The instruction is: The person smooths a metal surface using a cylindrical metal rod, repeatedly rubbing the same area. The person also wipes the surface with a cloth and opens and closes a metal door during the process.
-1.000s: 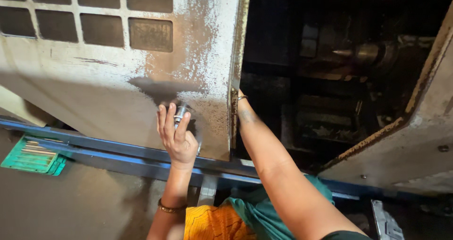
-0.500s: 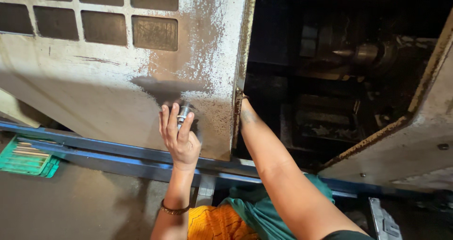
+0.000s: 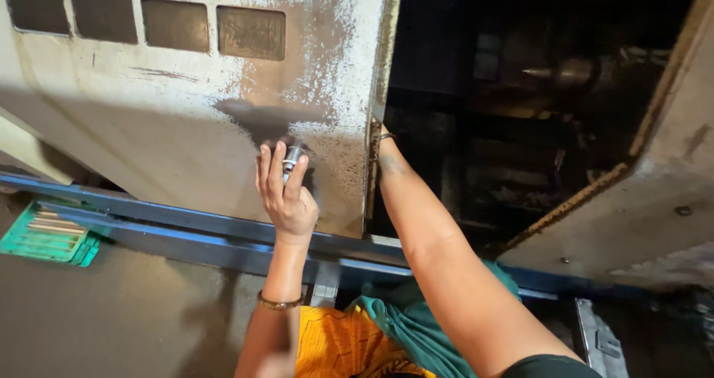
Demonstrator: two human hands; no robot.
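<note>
My left hand (image 3: pixel 286 196) is raised against a worn grey machine door (image 3: pixel 149 133), with its fingers curled around a small metal knob (image 3: pixel 292 157) on that door. A thin bracelet sits on the left wrist. My right arm (image 3: pixel 439 252) reaches up to the door's rusty right edge (image 3: pixel 374 147). There the wrist, with a bangle on it, meets the edge and the right hand itself is hidden behind the door. Beyond the edge lies the machine's dark open interior (image 3: pixel 520 125).
A pointed metal spindle part (image 3: pixel 565 71) shows deep inside the machine. Another grey panel (image 3: pixel 639 222) slants at the right. A blue rail (image 3: pixel 171 225) runs under the door. A green tray (image 3: pixel 48 233) lies on the floor at the left.
The view shifts slightly. My left hand stays on the knob and my right arm stays at the door's edge.
</note>
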